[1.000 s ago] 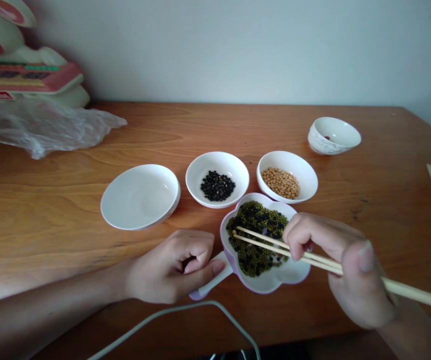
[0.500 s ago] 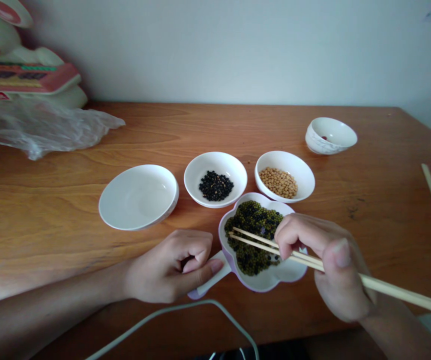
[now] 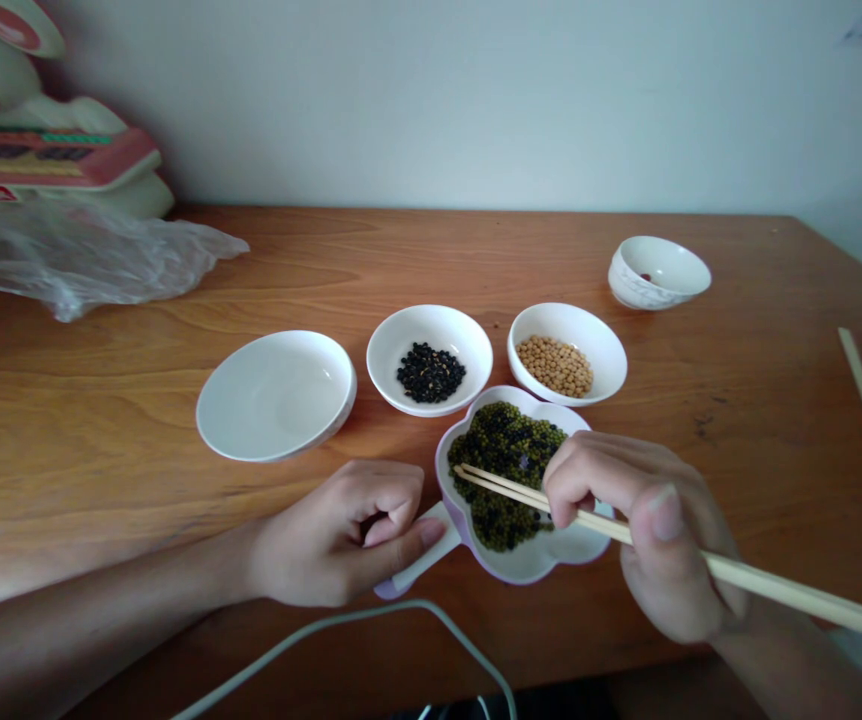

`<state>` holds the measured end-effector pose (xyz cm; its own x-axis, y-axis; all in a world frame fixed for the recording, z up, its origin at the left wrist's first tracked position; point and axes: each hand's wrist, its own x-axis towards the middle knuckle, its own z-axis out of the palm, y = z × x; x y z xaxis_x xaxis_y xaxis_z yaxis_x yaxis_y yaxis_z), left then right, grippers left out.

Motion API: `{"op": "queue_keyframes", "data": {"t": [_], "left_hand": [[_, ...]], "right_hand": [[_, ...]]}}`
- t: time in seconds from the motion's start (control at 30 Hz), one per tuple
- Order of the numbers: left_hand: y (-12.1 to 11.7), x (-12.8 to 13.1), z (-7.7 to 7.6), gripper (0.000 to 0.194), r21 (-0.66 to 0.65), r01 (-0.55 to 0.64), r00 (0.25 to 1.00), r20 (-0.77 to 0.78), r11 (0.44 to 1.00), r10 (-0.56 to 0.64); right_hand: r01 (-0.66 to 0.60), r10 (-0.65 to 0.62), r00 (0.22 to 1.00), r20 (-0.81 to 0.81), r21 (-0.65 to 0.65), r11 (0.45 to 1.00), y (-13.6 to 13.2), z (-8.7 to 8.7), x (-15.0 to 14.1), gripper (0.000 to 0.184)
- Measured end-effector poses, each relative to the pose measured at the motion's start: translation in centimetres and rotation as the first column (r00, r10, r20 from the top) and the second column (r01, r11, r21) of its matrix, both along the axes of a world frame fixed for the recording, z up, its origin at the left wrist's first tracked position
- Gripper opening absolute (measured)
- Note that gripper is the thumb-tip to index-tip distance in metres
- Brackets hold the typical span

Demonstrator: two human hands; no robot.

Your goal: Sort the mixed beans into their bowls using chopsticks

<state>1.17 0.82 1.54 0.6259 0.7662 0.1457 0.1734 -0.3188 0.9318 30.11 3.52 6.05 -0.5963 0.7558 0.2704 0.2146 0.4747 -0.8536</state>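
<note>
While my left hand [image 3: 337, 535] grips the flower-shaped dish's handle [image 3: 425, 560], my right hand [image 3: 645, 535] clasps chopsticks [image 3: 506, 487] whose tips probe the mixed beans [image 3: 506, 455]; next, I judge, they must pinch one bean.

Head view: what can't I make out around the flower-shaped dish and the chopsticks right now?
- Chopsticks: whether the tips pinch a bean; too small to tell among the mixed beans.
- Flower-shaped dish: its right part, hidden by the right hand.
- Dish handle: mostly covered by the left hand.
- Small patterned bowl: a reddish speck inside, too small to identify.
- Chopsticks' rear ends: cut off by the right edge.
</note>
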Motion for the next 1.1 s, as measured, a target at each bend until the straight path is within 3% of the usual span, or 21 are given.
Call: {"op": "queue_keyframes", "data": {"t": [0.4, 0.77, 1.1], "left_hand": [[-0.06, -0.02, -0.03, 0.044, -0.005, -0.005, 1.000, -0.030, 1.000, 0.005], [0.13, 0.00, -0.07, 0.044, 0.000, 0.000, 1.000, -0.019, 1.000, 0.000], [0.00, -0.01, -0.05, 0.044, 0.001, 0.004, 1.000, -0.006, 1.000, -0.004]], "right_hand": [[-0.003, 0.003, 1.000, 0.006, 0.022, 1.000, -0.30, 0.03, 0.48, 0.060], [0.071, -0.076, 0.997, -0.021, -0.160, 0.985, -0.32, 0.28, 0.44, 0.069], [0.067, -0.070, 0.998, -0.008, -0.213, 0.975, -0.43, 0.33, 0.51, 0.068]]}}
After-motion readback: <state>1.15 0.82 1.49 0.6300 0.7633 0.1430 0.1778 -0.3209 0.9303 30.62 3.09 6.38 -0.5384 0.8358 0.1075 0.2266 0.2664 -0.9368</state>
